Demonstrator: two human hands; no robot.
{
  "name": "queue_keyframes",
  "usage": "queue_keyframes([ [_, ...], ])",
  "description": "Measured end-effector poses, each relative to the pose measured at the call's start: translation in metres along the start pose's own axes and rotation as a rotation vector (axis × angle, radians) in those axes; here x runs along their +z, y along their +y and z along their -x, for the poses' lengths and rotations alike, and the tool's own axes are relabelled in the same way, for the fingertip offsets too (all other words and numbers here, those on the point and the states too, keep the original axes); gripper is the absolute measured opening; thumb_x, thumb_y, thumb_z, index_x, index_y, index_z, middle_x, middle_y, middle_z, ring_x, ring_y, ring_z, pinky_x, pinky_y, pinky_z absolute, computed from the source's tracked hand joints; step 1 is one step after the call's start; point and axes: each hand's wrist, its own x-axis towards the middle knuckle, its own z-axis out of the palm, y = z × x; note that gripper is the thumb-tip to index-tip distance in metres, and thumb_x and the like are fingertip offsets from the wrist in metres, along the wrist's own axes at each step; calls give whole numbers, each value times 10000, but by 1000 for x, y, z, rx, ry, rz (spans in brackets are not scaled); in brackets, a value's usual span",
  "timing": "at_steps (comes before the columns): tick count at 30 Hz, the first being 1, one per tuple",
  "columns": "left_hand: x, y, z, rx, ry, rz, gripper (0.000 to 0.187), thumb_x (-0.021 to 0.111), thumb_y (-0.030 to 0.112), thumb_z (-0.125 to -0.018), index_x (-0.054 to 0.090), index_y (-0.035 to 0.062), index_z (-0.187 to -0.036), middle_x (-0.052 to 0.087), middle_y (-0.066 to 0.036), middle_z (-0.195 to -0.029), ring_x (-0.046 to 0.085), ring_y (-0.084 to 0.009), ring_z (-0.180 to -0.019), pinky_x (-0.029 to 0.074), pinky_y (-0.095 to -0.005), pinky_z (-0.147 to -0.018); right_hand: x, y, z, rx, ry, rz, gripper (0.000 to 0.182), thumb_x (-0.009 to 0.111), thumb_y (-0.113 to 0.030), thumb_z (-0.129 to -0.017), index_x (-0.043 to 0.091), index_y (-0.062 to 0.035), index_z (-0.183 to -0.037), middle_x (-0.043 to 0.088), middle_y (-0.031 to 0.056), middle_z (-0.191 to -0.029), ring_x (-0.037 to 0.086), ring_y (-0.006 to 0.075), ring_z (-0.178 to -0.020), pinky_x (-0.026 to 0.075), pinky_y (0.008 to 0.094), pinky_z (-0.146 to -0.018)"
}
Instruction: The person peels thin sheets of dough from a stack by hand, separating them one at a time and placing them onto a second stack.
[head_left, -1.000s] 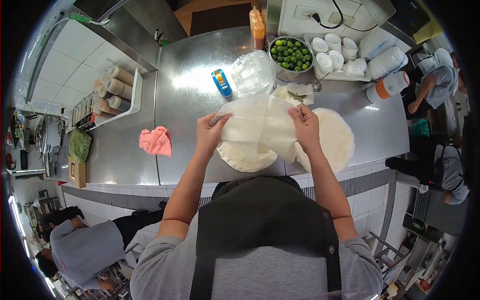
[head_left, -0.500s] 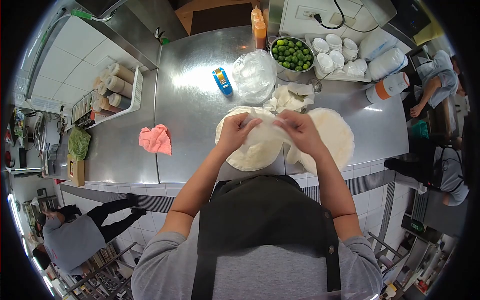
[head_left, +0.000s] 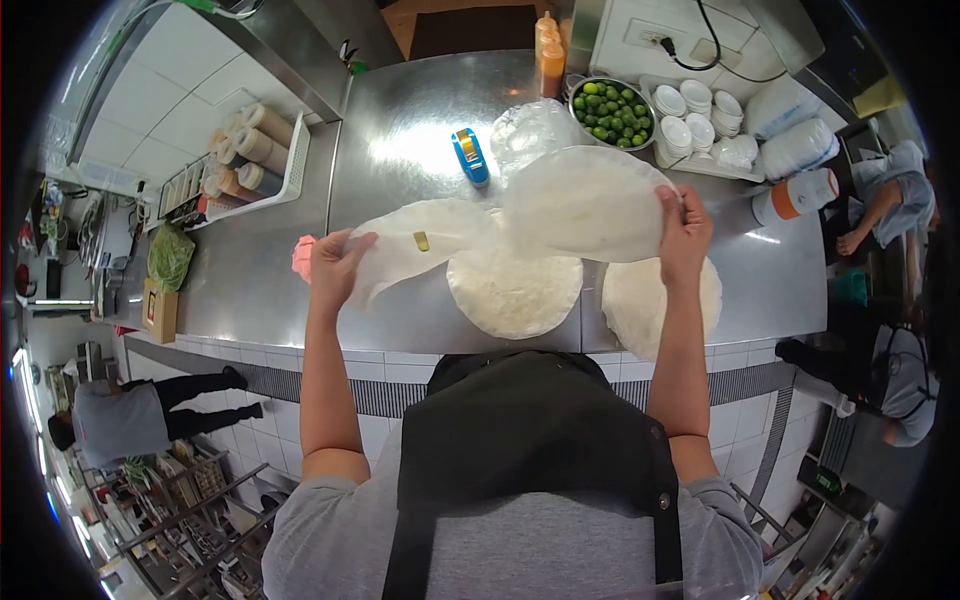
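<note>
My left hand (head_left: 340, 265) pinches the edge of a thin, translucent whitish sheet (head_left: 415, 225) that has a small gold-green piece of tape (head_left: 421, 241) on it. Stretched out to the right, a broader rounded translucent sheet (head_left: 590, 200) has its edge between the fingers of my right hand (head_left: 684, 232). Both sheets meet in the middle, above a pale round flatbread (head_left: 515, 295) lying on the counter. Another pale flatbread round (head_left: 650, 300) lies under my right forearm. A blue tape dispenser (head_left: 470, 157) stands beyond the left sheet.
On the steel counter (head_left: 400, 110) are a bowl of green limes (head_left: 612, 112), a clear plastic bag (head_left: 535, 130), sauce bottles (head_left: 551, 65) and a tray of white cups (head_left: 700, 115). A pink cloth (head_left: 302, 258) is beside my left hand. People stand at both sides.
My hands have moved far apart from the middle, spreading the sheets out between them. The wrapper with leaves near the bowl is now covered. The person at left has shifted.
</note>
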Motion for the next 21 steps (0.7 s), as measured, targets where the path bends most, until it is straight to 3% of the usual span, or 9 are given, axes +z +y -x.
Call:
queue_keyframes([
  [5,-30,-12,4,100,54,-243,183,723,162,-913,760,-8,-968,712,-19,-770,578,-69,-653,470,-248,-645,3,-6,-2,107,-128,21,155,648,-171,-996,680,-32,-936,607,-82,-774,470,-4,-687,376,181,-606],
  [7,-31,-1,7,87,99,-209,197,697,168,-933,761,-10,-988,697,-30,-735,569,-71,-646,464,-251,-646,14,8,4,103,-383,167,142,645,-163,-993,671,-41,-925,587,-92,-755,444,-13,-662,353,179,-582],
  [10,-43,13,10,100,60,-360,229,671,170,-954,743,-36,-1021,688,-61,-721,556,-82,-641,463,-248,-659,39,6,25,221,-478,-10,131,653,-163,-987,661,-55,-914,567,-97,-738,434,-16,-646,337,180,-565],
  [14,-48,30,12,16,26,-423,238,669,167,-955,727,-54,-1022,690,-88,-716,551,-100,-635,468,-250,-683,67,4,50,435,-177,-480,136,635,-176,-1001,662,-56,-944,626,-62,-798,474,-12,-668,389,195,-587],
  [16,-40,44,15,34,21,-416,250,653,180,-968,723,-57,-1004,688,-85,-697,544,-112,-623,467,-253,-675,73,18,57,444,-81,-467,137,623,-183,-1008,660,-57,-970,642,-43,-821,508,6,-681,418,202,-614],
  [18,-36,46,13,80,14,-409,258,644,190,-975,722,-55,-996,683,-90,-689,553,-114,-624,469,-256,-672,61,75,61,300,-151,-177,141,622,-188,-1007,655,-51,-1001,627,-59,-782,560,28,-717,453,206,-668],
  [19,-34,47,13,125,2,-402,267,635,200,-981,721,-53,-988,678,-94,-682,563,-116,-625,471,-258,-669,43,116,59,232,-271,167,179,670,-145,-953,631,-25,-1080,662,27,-896,640,149,-863,504,277,-809],
  [20,-30,52,14,127,3,-404,267,635,200,-981,721,-53,-988,678,-94,-682,563,-116,-625,471,-258,-669,38,131,63,231,-270,164,179,670,-145,-953,631,-25,-1080,662,27,-896,640,149,-863,504,277,-809],
  [21,-26,59,15,99,-35,-370,269,626,206,-987,721,-46,-991,679,-104,-690,572,-116,-627,473,-261,-663,33,141,71,118,-310,472,253,699,-120,-910,617,-18,-1126,645,82,-1012,627,218,-966,498,322,-878],
])
